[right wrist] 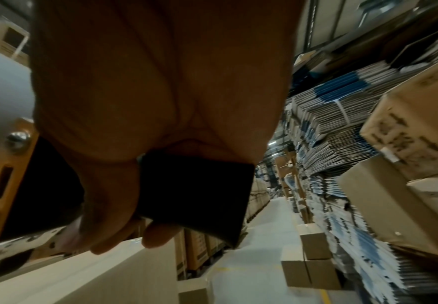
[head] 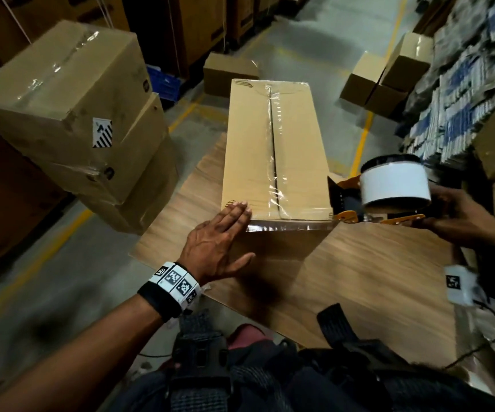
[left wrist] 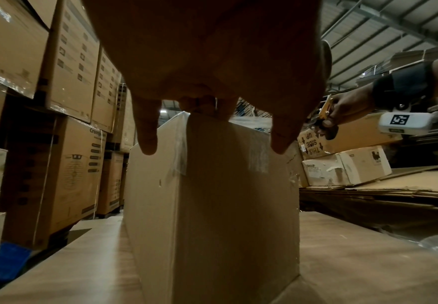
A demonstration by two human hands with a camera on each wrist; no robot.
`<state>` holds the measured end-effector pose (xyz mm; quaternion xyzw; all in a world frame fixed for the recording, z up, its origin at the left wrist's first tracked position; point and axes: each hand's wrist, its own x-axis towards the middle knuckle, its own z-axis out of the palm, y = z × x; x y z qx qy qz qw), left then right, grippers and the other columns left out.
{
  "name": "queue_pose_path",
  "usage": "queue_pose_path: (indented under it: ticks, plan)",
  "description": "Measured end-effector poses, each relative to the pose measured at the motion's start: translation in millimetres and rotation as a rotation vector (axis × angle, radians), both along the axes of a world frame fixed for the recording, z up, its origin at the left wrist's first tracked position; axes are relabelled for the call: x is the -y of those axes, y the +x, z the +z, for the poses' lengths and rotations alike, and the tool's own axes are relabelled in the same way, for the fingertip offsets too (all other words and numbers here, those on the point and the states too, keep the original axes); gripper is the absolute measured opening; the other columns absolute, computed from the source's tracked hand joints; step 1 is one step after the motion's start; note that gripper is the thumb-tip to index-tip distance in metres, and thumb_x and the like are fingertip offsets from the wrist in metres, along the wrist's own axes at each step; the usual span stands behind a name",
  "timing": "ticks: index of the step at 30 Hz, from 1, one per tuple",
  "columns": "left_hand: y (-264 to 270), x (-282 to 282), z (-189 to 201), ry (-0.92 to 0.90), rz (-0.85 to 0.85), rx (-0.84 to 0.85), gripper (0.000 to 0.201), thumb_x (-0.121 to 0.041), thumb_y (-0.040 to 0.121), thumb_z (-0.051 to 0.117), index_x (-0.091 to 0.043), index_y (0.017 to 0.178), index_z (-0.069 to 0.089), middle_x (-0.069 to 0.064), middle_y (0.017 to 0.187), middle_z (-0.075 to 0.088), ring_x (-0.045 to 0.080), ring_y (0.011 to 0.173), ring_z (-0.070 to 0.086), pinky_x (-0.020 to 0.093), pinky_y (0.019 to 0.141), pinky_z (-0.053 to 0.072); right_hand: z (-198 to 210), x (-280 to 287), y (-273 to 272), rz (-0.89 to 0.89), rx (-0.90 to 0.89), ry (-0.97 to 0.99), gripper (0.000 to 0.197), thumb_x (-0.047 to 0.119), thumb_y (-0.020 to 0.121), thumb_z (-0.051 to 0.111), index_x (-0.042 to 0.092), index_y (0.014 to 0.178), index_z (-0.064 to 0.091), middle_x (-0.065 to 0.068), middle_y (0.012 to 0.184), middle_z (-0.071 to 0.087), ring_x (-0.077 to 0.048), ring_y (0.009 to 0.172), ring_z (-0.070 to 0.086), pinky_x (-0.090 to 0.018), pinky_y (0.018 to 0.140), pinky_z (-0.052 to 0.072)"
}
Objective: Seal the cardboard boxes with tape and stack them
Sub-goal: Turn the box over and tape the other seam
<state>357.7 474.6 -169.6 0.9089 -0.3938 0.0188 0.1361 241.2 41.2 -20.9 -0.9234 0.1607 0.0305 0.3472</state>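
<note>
A long cardboard box [head: 273, 150] stands on a wooden table [head: 359, 278], with clear tape along its top seam and across its near edge. My left hand [head: 225, 233] lies flat with straight fingers on the box's near left corner; the left wrist view shows the same box [left wrist: 212, 205] under the fingertips [left wrist: 147, 142]. My right hand [head: 460, 218] grips the black handle [right wrist: 194, 195] of an orange tape dispenser [head: 383, 200], whose white roll [head: 395, 182] sits just past the box's near right corner.
Two taped boxes [head: 70, 114] are stacked at the left beside the table. Smaller boxes [head: 383, 81] lie on the floor behind. Bundles of flat cartons [head: 463, 84] fill the right side. Tall stacked cartons [left wrist: 75, 82] line the left aisle.
</note>
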Motion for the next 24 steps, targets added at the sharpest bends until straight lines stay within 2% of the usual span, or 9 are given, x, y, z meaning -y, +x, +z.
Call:
queue_pose_path:
  ticks: [2, 4, 9, 13, 15, 18, 20, 23, 24]
  plan:
    - [-1, 1, 3, 0.005, 0.001, 0.004, 0.093, -0.076, 0.094, 0.044, -0.024, 0.167, 0.019, -0.005, 0.175, 0.012, 0.011, 0.160, 0.012, 0.036, 0.100, 0.055, -4, 14, -3, -0.011, 0.003, 0.040, 0.049, -0.005, 0.076, 0.085, 0.024, 0.112, 0.069, 0.017, 0.092, 0.077, 0.016, 0.081, 0.065, 0.001, 0.073, 0.045]
    - [-3, 1, 6, 0.001, -0.006, 0.001, 0.093, -0.074, 0.094, 0.047, -0.023, 0.167, 0.020, -0.004, 0.175, 0.013, 0.011, 0.160, 0.012, 0.034, 0.091, 0.057, -8, 19, -6, -0.043, 0.020, 0.058, 0.042, -0.013, 0.077, 0.080, 0.014, 0.107, 0.068, 0.017, 0.077, 0.073, 0.020, 0.070, 0.061, 0.002, 0.066, 0.043]
    - [-5, 1, 8, 0.025, 0.014, -0.008, 0.094, -0.073, 0.093, 0.049, -0.024, 0.167, 0.017, -0.006, 0.175, 0.010, 0.010, 0.160, 0.010, 0.032, 0.082, 0.059, -29, 24, -8, 0.003, -0.018, -0.017, 0.040, -0.001, 0.072, 0.090, 0.025, 0.096, 0.071, -0.001, 0.088, 0.077, -0.013, 0.083, 0.071, -0.017, 0.074, 0.051]
    - [-5, 2, 9, 0.060, 0.032, -0.015, 0.093, -0.074, 0.092, 0.047, -0.027, 0.167, 0.017, -0.009, 0.175, 0.007, 0.008, 0.160, 0.009, 0.035, 0.079, 0.061, -50, 26, -11, 0.040, -0.045, 0.014, 0.050, -0.003, 0.075, 0.088, 0.039, 0.095, 0.070, 0.020, 0.091, 0.076, 0.008, 0.084, 0.068, -0.023, 0.086, 0.054]
    - [-5, 3, 12, 0.092, 0.040, -0.020, 0.093, -0.074, 0.091, 0.048, -0.026, 0.166, 0.020, -0.008, 0.175, 0.011, 0.009, 0.159, 0.013, 0.036, 0.083, 0.061, -55, 24, -9, 0.033, -0.046, -0.004, 0.049, -0.005, 0.077, 0.085, 0.039, 0.091, 0.069, 0.022, 0.083, 0.075, 0.015, 0.082, 0.065, -0.023, 0.088, 0.055]
    - [-6, 10, 25, 0.194, 0.061, -0.008, 0.095, -0.078, 0.090, 0.041, -0.022, 0.165, 0.025, -0.003, 0.173, 0.018, 0.014, 0.158, 0.020, 0.043, 0.101, 0.055, -60, 17, -6, 0.023, -0.042, -0.035, 0.038, -0.009, 0.079, 0.082, 0.024, 0.086, 0.064, 0.022, 0.071, 0.062, 0.012, 0.069, 0.063, 0.001, 0.066, 0.042]
    - [-9, 21, 38, 0.299, 0.082, -0.011, 0.100, -0.082, 0.088, 0.031, -0.019, 0.166, 0.022, 0.002, 0.173, 0.018, 0.018, 0.159, 0.019, 0.050, 0.120, 0.036, -63, 14, -7, 0.030, -0.040, -0.058, 0.035, -0.009, 0.080, 0.081, 0.021, 0.088, 0.064, 0.023, 0.070, 0.058, 0.000, 0.071, 0.065, 0.002, 0.059, 0.038]
    - [-20, 50, 50, 0.295, 0.040, 0.034, 0.103, -0.082, 0.090, 0.026, -0.014, 0.165, 0.018, 0.008, 0.172, 0.020, 0.023, 0.160, 0.016, 0.053, 0.127, 0.019, -71, 19, -7, 0.045, -0.056, -0.103, 0.033, -0.004, 0.081, 0.082, 0.022, 0.089, 0.063, 0.022, 0.069, 0.058, 0.019, 0.063, 0.060, -0.003, 0.059, 0.041]
    - [-23, 65, 51, 0.284, -0.022, 0.026, 0.101, -0.081, 0.092, 0.026, -0.013, 0.166, 0.013, 0.009, 0.173, 0.017, 0.022, 0.161, 0.012, 0.052, 0.128, 0.016, -73, 21, -8, 0.052, -0.061, -0.113, 0.035, -0.002, 0.081, 0.084, 0.025, 0.089, 0.063, 0.019, 0.070, 0.060, 0.016, 0.065, 0.061, -0.008, 0.059, 0.042]
